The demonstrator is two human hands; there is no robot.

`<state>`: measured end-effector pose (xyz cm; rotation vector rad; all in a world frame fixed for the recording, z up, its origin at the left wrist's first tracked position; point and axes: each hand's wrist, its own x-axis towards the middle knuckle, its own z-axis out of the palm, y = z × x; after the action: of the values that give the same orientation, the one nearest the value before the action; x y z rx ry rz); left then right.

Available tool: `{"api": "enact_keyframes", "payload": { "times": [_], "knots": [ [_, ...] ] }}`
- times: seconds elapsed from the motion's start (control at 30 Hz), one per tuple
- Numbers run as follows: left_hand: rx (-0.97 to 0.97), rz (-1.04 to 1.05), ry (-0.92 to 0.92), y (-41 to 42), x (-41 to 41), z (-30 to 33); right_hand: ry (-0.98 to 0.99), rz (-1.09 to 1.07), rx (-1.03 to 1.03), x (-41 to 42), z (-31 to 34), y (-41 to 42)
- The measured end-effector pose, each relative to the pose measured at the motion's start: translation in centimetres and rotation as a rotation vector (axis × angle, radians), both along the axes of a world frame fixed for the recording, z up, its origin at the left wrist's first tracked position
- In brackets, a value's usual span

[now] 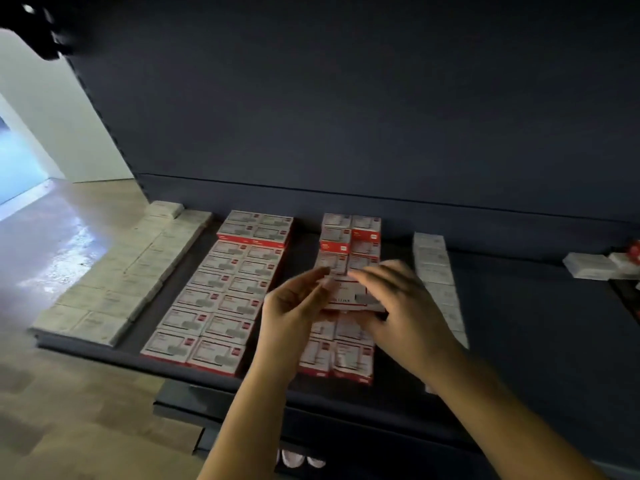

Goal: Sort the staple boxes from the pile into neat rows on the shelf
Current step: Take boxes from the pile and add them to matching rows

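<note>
Dark blue back panel [346,98] rising behind, with a thin seam across its lower part. Pale wood-look floor [69,393] at lower left, glossy with glare farther back. White wall [45,109] at far left, bluish opening beside it. Blurred black shape [41,26] in the top left corner. Three small pale rounded things [299,458] at bottom centre, too unclear to identify.
</note>
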<state>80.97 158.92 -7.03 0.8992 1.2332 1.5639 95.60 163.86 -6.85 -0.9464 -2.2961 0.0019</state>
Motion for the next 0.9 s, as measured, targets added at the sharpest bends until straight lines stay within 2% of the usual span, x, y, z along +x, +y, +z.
{"api": "enact_keyframes", "payload": {
  "times": [0.13,0.2,0.3,0.37,0.47,0.6,0.7,0.83,0.9],
  "knots": [
    [-0.007,0.172,0.732,0.6,-8.7,-0.6,0.062,0.005,-0.075,-5.9,-1.0,1.1],
    [-0.019,0.238,0.944,1.4,-13.0,-0.5,0.088,-0.009,-0.108,-8.9,-1.8,1.7],
    [-0.127,0.207,1.208,3.1,-18.1,-0.4,0.067,-0.052,-0.158,-13.3,-2.6,2.4],
    [-0.155,0.183,1.184,3.7,-20.3,-0.7,0.025,-0.087,-0.246,-16.1,-3.0,2.9],
    [-0.188,0.198,0.979,4.2,-22.3,-1.5,-0.033,-0.165,-0.340,-19.2,-3.6,4.0],
    [-0.186,0.106,0.919,4.6,-23.7,-2.8,-0.077,-0.222,-0.451,-22.2,-4.3,5.5],
    [-0.209,-0.015,0.875,5.1,-23.7,-3.0,-0.024,-0.211,-0.563,-24.0,-4.7,6.2],
    [-0.226,-0.115,0.790,6.4,-23.6,-3.4,0.030,-0.184,-0.566,-25.1,-4.9,6.8],
    [-0.212,-0.135,0.828,6.9,-23.7,-3.8,0.033,-0.172,-0.541,-25.2,-4.8,7.0]
  ]
}}
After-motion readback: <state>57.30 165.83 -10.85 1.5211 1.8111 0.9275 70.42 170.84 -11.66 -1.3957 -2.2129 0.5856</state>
